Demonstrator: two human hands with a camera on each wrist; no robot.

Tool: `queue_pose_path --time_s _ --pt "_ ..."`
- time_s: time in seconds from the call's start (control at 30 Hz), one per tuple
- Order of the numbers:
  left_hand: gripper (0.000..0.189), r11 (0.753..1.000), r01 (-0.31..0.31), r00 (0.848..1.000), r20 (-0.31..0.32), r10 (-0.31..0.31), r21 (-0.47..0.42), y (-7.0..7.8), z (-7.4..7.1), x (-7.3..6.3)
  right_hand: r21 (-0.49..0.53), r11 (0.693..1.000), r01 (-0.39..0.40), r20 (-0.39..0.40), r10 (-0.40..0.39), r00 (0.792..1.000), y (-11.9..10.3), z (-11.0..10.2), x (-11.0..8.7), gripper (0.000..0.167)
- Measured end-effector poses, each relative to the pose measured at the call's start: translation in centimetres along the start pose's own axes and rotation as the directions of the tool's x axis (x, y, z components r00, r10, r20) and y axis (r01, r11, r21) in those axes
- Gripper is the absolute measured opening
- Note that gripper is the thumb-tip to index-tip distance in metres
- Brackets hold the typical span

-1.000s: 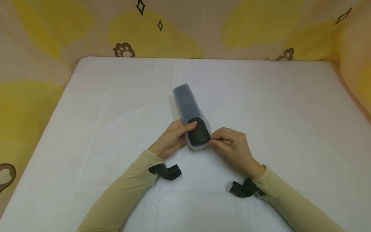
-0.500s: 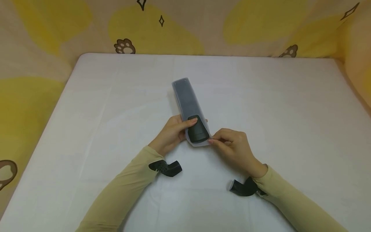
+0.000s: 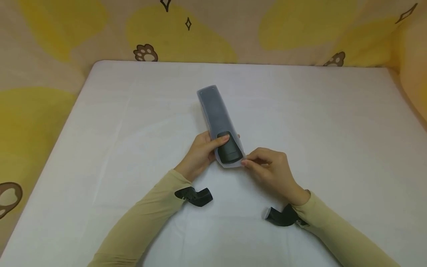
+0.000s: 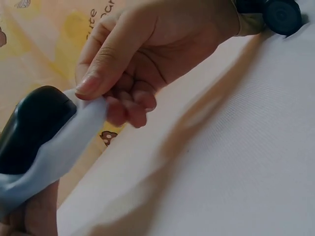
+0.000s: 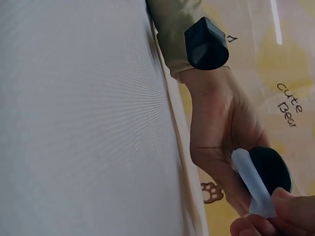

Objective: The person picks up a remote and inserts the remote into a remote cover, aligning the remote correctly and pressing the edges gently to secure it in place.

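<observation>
In the head view a dark remote control (image 3: 230, 152) sits in a long translucent cover (image 3: 215, 107), its near end showing bare through the cover's opening. My left hand (image 3: 200, 152) grips the remote from the left, thumb across the dark end and fingers underneath. At the near right corner, my right hand (image 3: 271, 170) pinches the cover's rim between thumb and index finger. The left wrist view has the pale cover edge (image 4: 74, 137) drawn out from the dark end (image 4: 34, 123) to the right fingertips. In the right wrist view the left hand (image 5: 216, 118) wraps behind the remote.
A white-covered table (image 3: 133, 111) lies beneath both hands. Behind it hangs a yellow patterned cloth (image 3: 180, 40). Each wrist carries a black camera mount, one on the left sleeve (image 3: 197, 196) and one on the right sleeve (image 3: 281, 216).
The covered remote's far end has shifted slightly away from me. The cover's near right corner looks more stretched toward my right fingertips. Both hands keep their holds, and the head view has shifted a little.
</observation>
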State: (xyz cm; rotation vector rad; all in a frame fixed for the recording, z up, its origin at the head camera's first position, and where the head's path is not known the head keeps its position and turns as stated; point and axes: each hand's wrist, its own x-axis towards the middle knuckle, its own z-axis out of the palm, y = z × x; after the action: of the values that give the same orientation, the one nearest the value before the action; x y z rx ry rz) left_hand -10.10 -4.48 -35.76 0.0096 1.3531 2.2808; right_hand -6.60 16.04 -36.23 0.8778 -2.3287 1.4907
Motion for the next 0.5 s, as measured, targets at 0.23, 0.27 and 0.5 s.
queue_pose_path --time_s 0.23,0.27,0.5 --pt "0.039 1.000 -0.013 1.000 0.016 0.013 -0.013 -0.16 0.10 -0.13 0.041 0.996 -0.076 -0.041 0.078 0.996 0.14 0.03 -0.19 0.022" --pt "0.039 1.000 -0.011 1.000 0.015 0.012 -0.018 -0.15 0.10 -0.13 0.054 0.995 -0.087 -0.048 0.090 0.995 0.17 0.02 -0.19 0.023" --pt "0.039 0.999 -0.006 1.000 0.013 0.007 -0.040 -0.28 0.02 -0.07 0.121 0.987 -0.107 -0.059 0.115 0.992 0.26 0.01 -0.18 0.022"
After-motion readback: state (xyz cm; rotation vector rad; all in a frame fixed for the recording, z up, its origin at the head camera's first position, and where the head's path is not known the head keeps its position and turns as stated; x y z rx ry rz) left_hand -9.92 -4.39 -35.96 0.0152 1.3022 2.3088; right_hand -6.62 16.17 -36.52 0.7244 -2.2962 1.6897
